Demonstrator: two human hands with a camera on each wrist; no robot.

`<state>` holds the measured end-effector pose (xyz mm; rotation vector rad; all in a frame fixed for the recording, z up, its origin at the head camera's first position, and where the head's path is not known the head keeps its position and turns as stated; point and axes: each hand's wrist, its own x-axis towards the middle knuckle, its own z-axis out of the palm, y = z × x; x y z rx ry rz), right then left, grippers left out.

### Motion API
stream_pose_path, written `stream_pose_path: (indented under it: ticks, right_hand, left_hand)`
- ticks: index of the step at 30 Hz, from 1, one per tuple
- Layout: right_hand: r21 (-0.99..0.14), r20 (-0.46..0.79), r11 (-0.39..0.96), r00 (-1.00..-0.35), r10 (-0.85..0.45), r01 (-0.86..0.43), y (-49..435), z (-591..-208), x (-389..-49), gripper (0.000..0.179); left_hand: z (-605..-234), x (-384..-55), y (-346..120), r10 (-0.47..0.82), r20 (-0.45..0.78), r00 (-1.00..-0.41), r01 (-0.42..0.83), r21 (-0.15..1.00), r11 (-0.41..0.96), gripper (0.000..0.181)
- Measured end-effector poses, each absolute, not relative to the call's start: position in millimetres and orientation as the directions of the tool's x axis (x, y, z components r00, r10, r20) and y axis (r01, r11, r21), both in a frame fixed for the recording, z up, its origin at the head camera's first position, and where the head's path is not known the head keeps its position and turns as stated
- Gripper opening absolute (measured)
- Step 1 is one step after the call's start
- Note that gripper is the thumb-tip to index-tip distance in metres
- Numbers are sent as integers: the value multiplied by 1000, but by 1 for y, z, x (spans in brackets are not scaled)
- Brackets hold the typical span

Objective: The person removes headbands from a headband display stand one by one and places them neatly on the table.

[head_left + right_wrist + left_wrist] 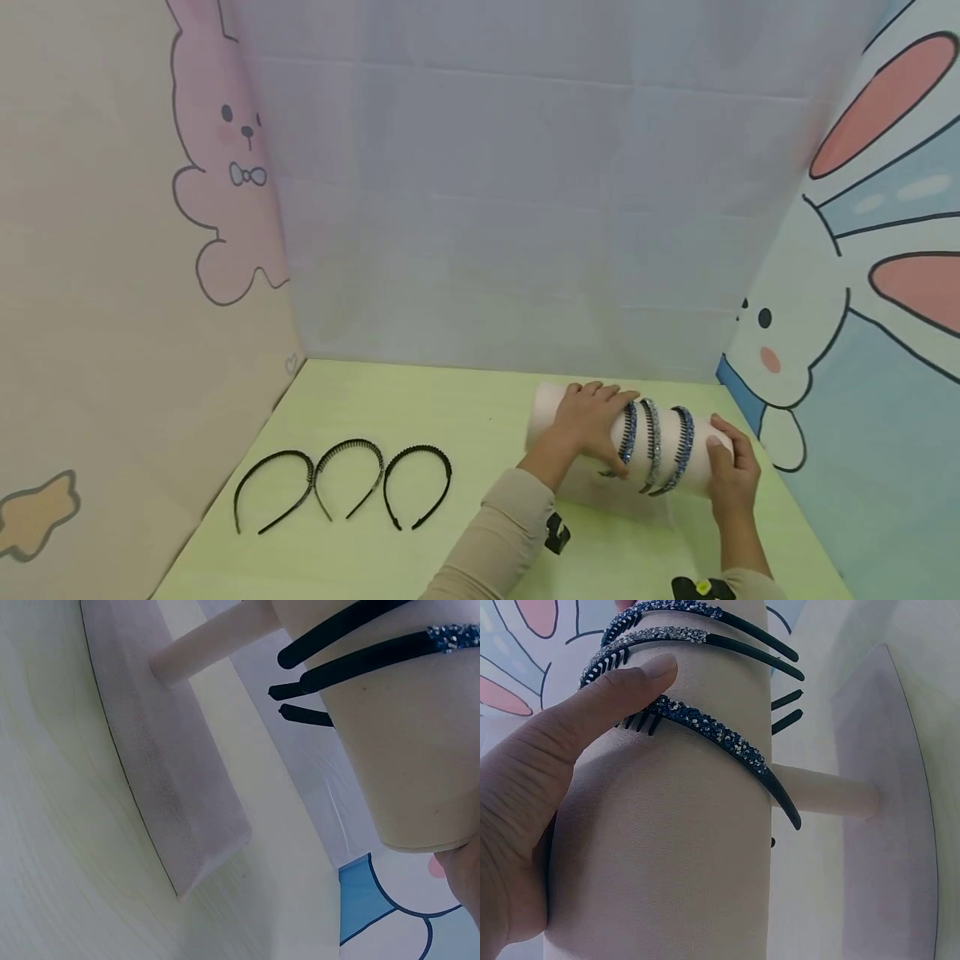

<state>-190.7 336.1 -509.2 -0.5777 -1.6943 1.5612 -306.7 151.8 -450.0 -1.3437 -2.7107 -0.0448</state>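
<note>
A pale padded cylinder stand (699, 454) on a flat base (889, 825) bears three headbands with dark teeth and glittery tops. The leftmost is a blue glitter headband (712, 735); a silver glitter headband (654, 442) is in the middle and another blue one (684, 446) on the right. My left hand (592, 421) spans the cylinder at the leftmost headband and grips it, thumb (622, 694) along its near side; its other fingers are mostly hidden in the left wrist view. With my right hand (735, 475) I hold the cylinder's right end, thumb on the front.
Three dark headbands lie in a row on the left of the light green table (480, 558): a left one (288, 454), a middle one (356, 442) and a right one (420, 448). Cartoon-printed walls enclose the table at the left, back and right.
</note>
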Motion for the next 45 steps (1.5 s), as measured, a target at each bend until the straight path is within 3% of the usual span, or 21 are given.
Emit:
stream_pose_path:
  ticks: [14,22,45]
  right_hand:
    - [-960,266,141,-616,741,-243,337,-512,-194,30]
    - [-961,274,190,-616,739,-200,338,-512,-194,30]
    - [-983,183,118,-637,749,-143,336,-511,-193,32]
  left_hand:
    - [-452,-305,147,779,159,-607,788,-8,615,118]
    - [-454,-300,133,748,187,-637,765,36,643,119]
    - [-469,-299,107,645,298,-703,689,62,722,120]
